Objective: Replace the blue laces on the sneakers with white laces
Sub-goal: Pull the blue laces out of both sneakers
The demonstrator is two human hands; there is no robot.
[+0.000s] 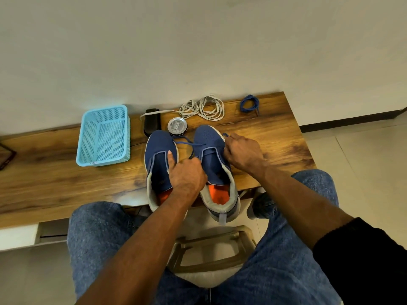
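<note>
Two blue sneakers stand side by side on the wooden table (pixel 66 179), toes away from me. The left sneaker (pixel 159 155) has no lace in it. The right sneaker (pixel 211 148) still carries a blue lace (pixel 187 143) across its lowest eyelets, with one end trailing toward the left shoe. My left hand (pixel 187 172) sits between the shoes, fingers curled at the lace, thumb out on the left shoe. My right hand (pixel 242 151) pinches the lace's other end at the right shoe's outer edge. White laces (pixel 204 107) lie coiled behind the shoes. A coiled blue lace (pixel 249 103) lies at the back right.
A light blue plastic basket (pixel 103 136) stands on the table to the left. A black brush-like object (pixel 152 124) and a round tin (pixel 177 127) sit just behind the shoes. A dark frame (pixel 5 158) pokes in at the far left. My knees and a stool (pixel 211 245) are below.
</note>
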